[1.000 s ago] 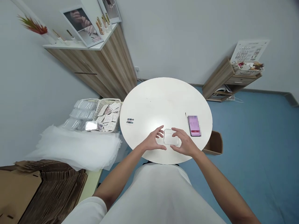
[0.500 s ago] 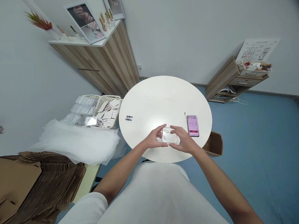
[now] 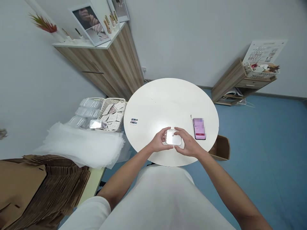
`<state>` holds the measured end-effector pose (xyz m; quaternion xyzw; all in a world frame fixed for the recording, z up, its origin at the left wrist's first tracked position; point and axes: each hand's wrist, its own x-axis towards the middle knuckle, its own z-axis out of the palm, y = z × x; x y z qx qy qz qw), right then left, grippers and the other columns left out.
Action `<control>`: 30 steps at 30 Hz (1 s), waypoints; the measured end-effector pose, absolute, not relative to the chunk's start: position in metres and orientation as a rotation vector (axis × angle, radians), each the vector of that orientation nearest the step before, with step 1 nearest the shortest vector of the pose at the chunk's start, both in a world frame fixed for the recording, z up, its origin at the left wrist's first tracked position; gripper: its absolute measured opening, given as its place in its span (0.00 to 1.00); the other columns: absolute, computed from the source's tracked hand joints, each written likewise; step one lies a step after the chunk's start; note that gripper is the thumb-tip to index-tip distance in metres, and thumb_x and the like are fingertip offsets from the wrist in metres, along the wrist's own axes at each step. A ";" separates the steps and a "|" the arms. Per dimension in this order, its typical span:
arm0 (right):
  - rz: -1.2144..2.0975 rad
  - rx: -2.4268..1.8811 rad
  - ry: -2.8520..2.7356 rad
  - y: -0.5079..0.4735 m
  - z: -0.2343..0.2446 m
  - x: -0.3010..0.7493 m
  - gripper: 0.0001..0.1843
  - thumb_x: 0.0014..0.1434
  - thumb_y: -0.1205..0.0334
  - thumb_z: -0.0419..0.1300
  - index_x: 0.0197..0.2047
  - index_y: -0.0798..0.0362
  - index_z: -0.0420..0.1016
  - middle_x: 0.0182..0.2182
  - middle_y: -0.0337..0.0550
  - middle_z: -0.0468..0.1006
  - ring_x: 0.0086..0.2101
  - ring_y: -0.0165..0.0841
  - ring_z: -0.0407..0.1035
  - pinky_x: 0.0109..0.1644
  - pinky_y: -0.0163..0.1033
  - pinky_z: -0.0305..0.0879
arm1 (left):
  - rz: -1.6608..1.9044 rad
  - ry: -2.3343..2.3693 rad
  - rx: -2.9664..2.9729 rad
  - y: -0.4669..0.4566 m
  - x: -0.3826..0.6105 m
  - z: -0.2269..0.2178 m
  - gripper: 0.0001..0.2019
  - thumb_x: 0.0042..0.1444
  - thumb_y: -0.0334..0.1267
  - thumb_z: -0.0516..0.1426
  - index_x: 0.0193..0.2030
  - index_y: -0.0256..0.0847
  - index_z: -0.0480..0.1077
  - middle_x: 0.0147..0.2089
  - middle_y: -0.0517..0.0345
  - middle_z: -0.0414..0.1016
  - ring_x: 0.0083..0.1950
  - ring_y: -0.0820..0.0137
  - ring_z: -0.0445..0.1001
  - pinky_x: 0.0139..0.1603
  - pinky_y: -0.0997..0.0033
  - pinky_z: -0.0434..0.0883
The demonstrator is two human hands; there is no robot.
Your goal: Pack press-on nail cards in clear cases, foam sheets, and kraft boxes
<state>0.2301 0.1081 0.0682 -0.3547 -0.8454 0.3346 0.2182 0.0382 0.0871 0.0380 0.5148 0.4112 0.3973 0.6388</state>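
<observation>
Between both hands, over the near part of the round white table [image 3: 168,99], is a small clear plastic box [image 3: 173,139] with light glaring off its top. My left hand [image 3: 160,140] grips its left side, thumb at the near edge and fingers at the far edge. On the right side, my right hand [image 3: 187,142] holds it the same way. What lies inside the box is hard to make out. A phone [image 3: 199,129] with a pink screen lies right of my right hand. A small card with two rows of dark round pieces [image 3: 134,121] lies at the table's left.
Left of the table stand a white basket of cards [image 3: 112,116], stacked clear boxes [image 3: 88,107], white foam sheets [image 3: 83,145] and folded brown cardboard [image 3: 64,185]. A brown bin [image 3: 222,148] sits on the floor at right. Wooden cabinets [image 3: 100,67] stand behind.
The glare on the clear box has spread over its top, as if it tilted slightly. Both hands keep their hold on it. The whole view has shifted slightly.
</observation>
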 end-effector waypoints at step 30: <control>0.878 -0.777 -2.107 0.120 0.042 0.222 0.22 0.39 0.59 0.54 0.40 0.51 0.57 0.42 0.51 0.59 0.43 0.42 0.60 0.37 0.48 0.64 | 1.044 0.739 0.899 0.087 0.058 0.036 0.39 0.32 0.34 0.67 0.54 0.44 0.58 0.47 0.49 0.65 0.42 0.66 0.70 0.39 0.67 0.68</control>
